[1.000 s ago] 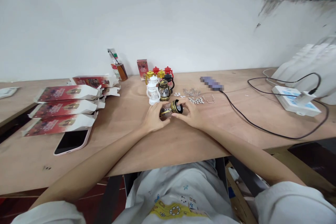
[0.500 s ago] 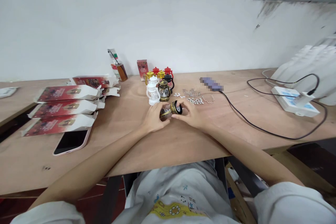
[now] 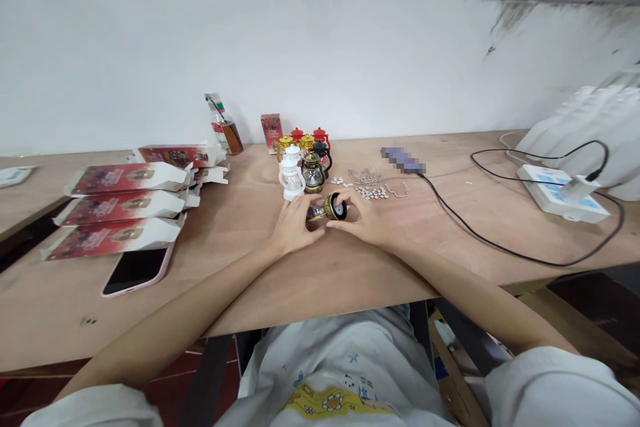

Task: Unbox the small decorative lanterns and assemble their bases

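A small black-and-gold lantern (image 3: 318, 212) lies on its side between my hands, its dark round base facing right. My left hand (image 3: 294, 225) is closed around the clear middle and top end, which it partly hides. Thumb and fingers of my right hand (image 3: 367, 219) grip the rim of the base. Just behind stand more miniature lanterns: a white one (image 3: 291, 178), a bronze one (image 3: 313, 173), a black one (image 3: 323, 155), and several gold and red ones. Right of these lie silver button cells (image 3: 373, 193), small white pieces (image 3: 342, 181) and a heap of little metal parts (image 3: 365, 177).
Red-and-white cartons (image 3: 120, 207) lie at left, partly over a phone (image 3: 135, 271). A bottle of brown liquid (image 3: 227, 130) and an upright red box (image 3: 271, 132) stand by the wall. At right, a black cable (image 3: 480, 235) loops toward a white power strip (image 3: 563, 193).
The lantern's base has turned slightly and shifted a little in my grip, with small movements of my right fingers. Both hands stay in the same place.
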`<state>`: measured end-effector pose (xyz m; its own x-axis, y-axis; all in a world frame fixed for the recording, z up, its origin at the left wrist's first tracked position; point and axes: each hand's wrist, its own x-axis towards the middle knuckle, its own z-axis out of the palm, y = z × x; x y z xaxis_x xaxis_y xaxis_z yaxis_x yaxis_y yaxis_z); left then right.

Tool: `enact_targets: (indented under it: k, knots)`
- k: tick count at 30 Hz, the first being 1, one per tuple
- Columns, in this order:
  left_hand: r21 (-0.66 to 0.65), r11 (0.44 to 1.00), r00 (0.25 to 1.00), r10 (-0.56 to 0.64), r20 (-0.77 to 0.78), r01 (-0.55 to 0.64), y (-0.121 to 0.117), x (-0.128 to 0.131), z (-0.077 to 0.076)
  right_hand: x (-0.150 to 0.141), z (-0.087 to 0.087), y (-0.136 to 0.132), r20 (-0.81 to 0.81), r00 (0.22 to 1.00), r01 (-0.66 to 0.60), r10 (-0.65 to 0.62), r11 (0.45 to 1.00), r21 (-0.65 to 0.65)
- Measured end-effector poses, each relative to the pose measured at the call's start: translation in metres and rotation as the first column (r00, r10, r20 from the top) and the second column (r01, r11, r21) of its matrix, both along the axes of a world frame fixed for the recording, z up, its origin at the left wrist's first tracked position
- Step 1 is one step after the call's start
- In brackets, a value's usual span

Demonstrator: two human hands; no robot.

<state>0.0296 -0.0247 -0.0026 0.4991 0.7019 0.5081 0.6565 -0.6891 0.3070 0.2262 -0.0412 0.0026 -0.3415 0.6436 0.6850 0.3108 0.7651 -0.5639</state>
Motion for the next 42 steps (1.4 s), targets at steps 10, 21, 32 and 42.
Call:
enact_targets:
  k: [10, 21, 32, 42]
  knots:
    - [0.077, 0.994, 0.997, 0.071, 0.013, -0.072, 0.000, 0.000, 0.001, 0.048, -0.005, 0.034, 0.133, 0.836, 0.517, -0.532, 0.845, 0.136]
    - [0.066, 0.993, 0.995, 0.094, 0.042, -0.097, 0.000, -0.001, -0.002, 0.046, 0.001, 0.087, 0.712, 0.475, 0.503, -0.516, 0.824, 0.262]
    - [0.048, 0.998, 0.999, 0.050, 0.012, -0.051, -0.001, -0.001, 0.001, 0.009, 0.017, 0.127, 0.907, 0.263, 0.310, -0.330, 0.919, 0.244]
    - [0.062, 0.998, 0.999, 0.028, 0.024, -0.029, -0.001, -0.001, -0.001, 0.018, 0.017, 0.124, 0.792, 0.507, 0.408, -0.341, 0.904, 0.127]
